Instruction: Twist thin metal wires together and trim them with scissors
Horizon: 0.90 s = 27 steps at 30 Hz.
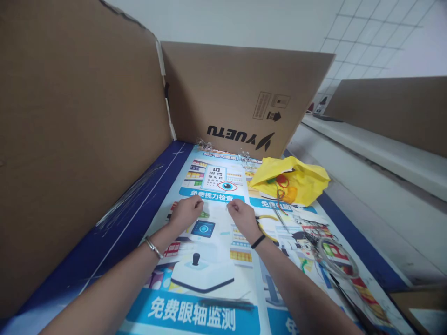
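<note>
Above the printed poster (223,242), my left hand (187,213) is closed with fingertips pinched; what it holds is too small to name. To its right my right hand (243,217) is also pinched, and a thin thing, too faint to name, shows at its fingertips. The hands are apart. Yellow-handled pliers (268,227) lie just beside my right hand, partly hidden by it. Beyond them sits an open yellow bag (307,179) with red, orange and green thread (282,181) at its mouth. A silver bangle is on my left wrist, a black band on my right.
Cardboard panels stand at the left (77,121) and back (237,88). A wire coil (337,258) and tools lie at the right. Thin wires (129,195) lie at the left, with more strands (226,303) near the front. Clear small pieces (246,159) sit by the back panel.
</note>
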### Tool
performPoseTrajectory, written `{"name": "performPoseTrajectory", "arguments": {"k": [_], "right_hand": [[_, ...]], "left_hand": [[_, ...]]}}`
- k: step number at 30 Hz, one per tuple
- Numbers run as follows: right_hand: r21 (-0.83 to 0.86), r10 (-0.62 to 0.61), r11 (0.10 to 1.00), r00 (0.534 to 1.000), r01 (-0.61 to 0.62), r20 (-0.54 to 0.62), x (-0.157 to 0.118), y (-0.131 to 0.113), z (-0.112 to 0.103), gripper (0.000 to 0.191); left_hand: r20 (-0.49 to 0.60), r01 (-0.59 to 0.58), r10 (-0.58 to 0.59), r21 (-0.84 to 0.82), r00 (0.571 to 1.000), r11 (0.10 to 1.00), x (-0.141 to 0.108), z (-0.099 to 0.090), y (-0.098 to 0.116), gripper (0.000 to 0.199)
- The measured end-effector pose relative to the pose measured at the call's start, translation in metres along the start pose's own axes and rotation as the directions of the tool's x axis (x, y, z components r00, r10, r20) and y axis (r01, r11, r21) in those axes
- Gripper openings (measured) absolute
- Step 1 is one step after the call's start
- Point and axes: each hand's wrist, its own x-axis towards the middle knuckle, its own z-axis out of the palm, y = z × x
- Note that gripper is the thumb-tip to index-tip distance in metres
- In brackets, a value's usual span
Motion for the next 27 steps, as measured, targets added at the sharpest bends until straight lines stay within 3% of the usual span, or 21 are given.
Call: {"name": "performPoseTrajectory", "arguments": {"k": [5, 9, 12, 15, 19, 27], "right_hand": [[-0.096, 0.038, 0.995, 0.999, -0.038, -0.002, -0.002, -0.004, 0.005, 0.019], [0.062, 0.016, 0.998, 0.999, -0.014, -0.038, -0.001, 0.002, 0.005, 0.034], [0.087, -0.005, 0.996, 0.996, 0.013, -0.093, -0.001, 0.008, 0.003, 0.033], [-0.003, -0.094, 0.996, 0.99, 0.094, -0.11, -0.003, 0.009, 0.001, 0.028], [-0.179, -0.185, 0.967, 0.983, 0.18, -0.011, -0.008, 0.003, 0.0, 0.031], [-0.514, -0.23, 0.809, 0.959, 0.284, 0.167, -0.019, -0.008, 0.001, 0.033]], "left_hand": [[-0.02, 0.043, -0.044, -0.064, 0.999, 0.997, 0.001, 0.002, 0.001, 0.017], [-0.023, 0.101, -0.105, -0.133, 0.994, 0.986, 0.004, 0.0, -0.004, 0.018], [-0.019, 0.123, -0.129, -0.19, 0.992, 0.974, 0.006, -0.002, -0.01, 0.02], [-0.009, 0.139, -0.145, -0.229, 0.989, 0.963, 0.009, -0.003, -0.015, 0.021], [0.007, 0.148, -0.15, -0.212, 0.989, 0.966, 0.011, -0.004, -0.021, 0.021], [0.069, 0.082, -0.078, -0.057, 0.995, 0.995, 0.009, -0.005, -0.019, 0.025]]}}
